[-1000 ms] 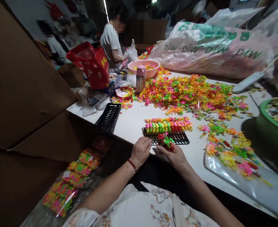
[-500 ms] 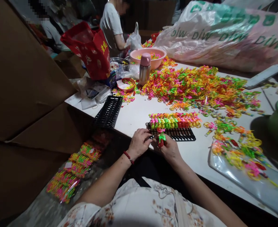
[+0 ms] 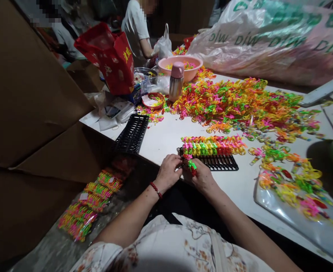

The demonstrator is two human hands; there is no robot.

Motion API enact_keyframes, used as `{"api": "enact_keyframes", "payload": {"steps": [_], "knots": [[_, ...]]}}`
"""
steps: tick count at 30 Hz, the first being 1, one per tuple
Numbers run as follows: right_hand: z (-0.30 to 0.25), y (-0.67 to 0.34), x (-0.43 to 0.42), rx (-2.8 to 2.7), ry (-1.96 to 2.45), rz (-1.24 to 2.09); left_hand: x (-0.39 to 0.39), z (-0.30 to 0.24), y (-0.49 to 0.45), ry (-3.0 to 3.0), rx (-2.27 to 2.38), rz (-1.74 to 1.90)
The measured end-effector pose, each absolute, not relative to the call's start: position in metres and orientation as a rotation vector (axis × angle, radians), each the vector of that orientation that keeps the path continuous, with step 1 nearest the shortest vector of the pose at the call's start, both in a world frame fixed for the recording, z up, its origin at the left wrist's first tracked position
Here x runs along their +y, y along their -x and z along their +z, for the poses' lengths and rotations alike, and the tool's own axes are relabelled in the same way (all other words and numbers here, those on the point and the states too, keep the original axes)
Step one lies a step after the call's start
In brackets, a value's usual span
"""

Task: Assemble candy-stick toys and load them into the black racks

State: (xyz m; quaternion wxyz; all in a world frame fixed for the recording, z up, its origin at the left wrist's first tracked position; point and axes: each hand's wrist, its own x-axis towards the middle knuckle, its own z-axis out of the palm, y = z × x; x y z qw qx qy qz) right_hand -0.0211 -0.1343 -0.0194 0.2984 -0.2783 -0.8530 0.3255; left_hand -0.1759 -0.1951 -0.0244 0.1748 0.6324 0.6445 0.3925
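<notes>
In my right hand [image 3: 202, 176], closed at the table's front edge, is a small plastic toy [image 3: 192, 165] in green, red and pink. My left hand [image 3: 169, 170], with a red bead bracelet on its wrist, has its fingers bent together at the left end of a black slotted rack [image 3: 221, 162]. Whatever those fingertips pinch is hidden. Across the rack's far side runs a tight row of bright plastic toys [image 3: 211, 146], pink, yellow, green and orange. The toy in my right hand is close to the row's left end.
A big heap of loose toys [image 3: 225, 102] spreads behind the rack. More black racks [image 3: 132, 132] lie at left. A steel flask [image 3: 176, 83], pink basin [image 3: 180, 68] and red bag [image 3: 107, 60] stand behind. Bagged toys [image 3: 78, 219] lie low at left. A co-worker [image 3: 136, 30] is at the back.
The toy in my right hand has tilted and shifted slightly left, nearer my left fingers. The whole view has shifted a little; both hands stay at the rack's left end.
</notes>
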Motion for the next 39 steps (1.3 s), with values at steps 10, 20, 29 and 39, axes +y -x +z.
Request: {"api": "enact_keyframes", "payload": {"steps": [10, 20, 29, 39], "knots": [[-0.011, 0.022, -0.135, -2.288, 0.765, 0.862, -0.198, -0.017, 0.182, -1.807, 1.754, 1.098], [-0.017, 0.023, -0.134, -2.223, 0.794, 0.911, -0.204, -0.016, 0.174, -1.536, 1.817, 1.491], [-0.029, 0.025, -0.132, -2.175, 0.77, 0.938, -0.182, -0.024, 0.166, -1.237, 1.77, 1.594], [-0.009, -0.022, -0.148, -2.169, 0.806, 0.811, -0.196, -0.032, 0.169, -1.086, 1.884, 1.512]]}}
